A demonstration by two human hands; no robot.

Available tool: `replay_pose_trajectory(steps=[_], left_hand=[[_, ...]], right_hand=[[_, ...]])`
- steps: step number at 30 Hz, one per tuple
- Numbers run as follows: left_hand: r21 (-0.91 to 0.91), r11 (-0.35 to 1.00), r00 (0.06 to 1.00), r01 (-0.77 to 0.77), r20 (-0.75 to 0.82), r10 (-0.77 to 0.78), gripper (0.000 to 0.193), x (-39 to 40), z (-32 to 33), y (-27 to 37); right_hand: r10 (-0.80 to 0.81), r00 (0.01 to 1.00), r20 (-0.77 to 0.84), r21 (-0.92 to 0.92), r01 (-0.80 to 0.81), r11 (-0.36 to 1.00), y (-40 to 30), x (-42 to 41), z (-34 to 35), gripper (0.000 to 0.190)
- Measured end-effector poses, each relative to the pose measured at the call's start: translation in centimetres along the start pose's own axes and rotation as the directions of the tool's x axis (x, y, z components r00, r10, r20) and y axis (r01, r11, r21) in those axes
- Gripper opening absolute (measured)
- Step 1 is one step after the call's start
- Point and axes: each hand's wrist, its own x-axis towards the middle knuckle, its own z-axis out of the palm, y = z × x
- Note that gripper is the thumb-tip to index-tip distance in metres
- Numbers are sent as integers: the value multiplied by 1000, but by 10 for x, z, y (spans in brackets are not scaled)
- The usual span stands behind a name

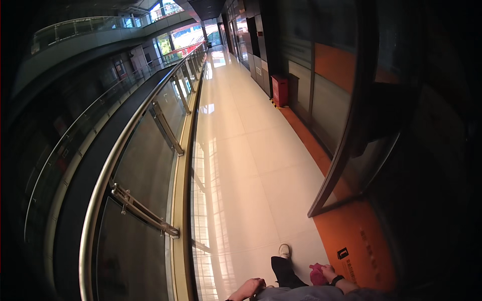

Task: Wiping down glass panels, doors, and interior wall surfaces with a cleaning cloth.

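Observation:
At the bottom edge, my left hand [253, 288] is seen from its back with the fingers curled in. Its palm is hidden, so whether it holds anything is unclear. My right hand [329, 274], with a dark band [337, 280] on the wrist, grips a pink item [317, 274] that looks like a soft cloth or small bag. The pink item hangs beside my dark trouser leg [284, 271]. One light-coloured shoe [284, 251] stands forward on the glossy tiled floor [241, 195].
A metal handrail [113, 154] with glass panels lines the walkway's left side, beside a drop to a lower level. On the right, a glass door [339, 158] projects over an orange floor strip [365, 248] bearing writing. A red box [279, 91] stands farther ahead against the wall.

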Motion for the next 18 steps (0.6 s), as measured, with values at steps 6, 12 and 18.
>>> replay_pose_trajectory(steps=[6, 12, 18], left_hand=[[-560, 790, 968, 250, 172, -184, 3, 110, -54, -21], [-153, 988, 972, 21, 236, 16, 21, 280, -148, 5], [-9, 997, 995, -78, 59, 79, 27, 389, -208, 7]], right_hand=[[174, 980, 97, 122, -186, 975, -63, 93, 1, 33], [124, 986, 108, 114, -137, 984, -157, 200, -26, 30], [-72, 989, 131, 15, 71, 997, -259, 332, -26, 37]])
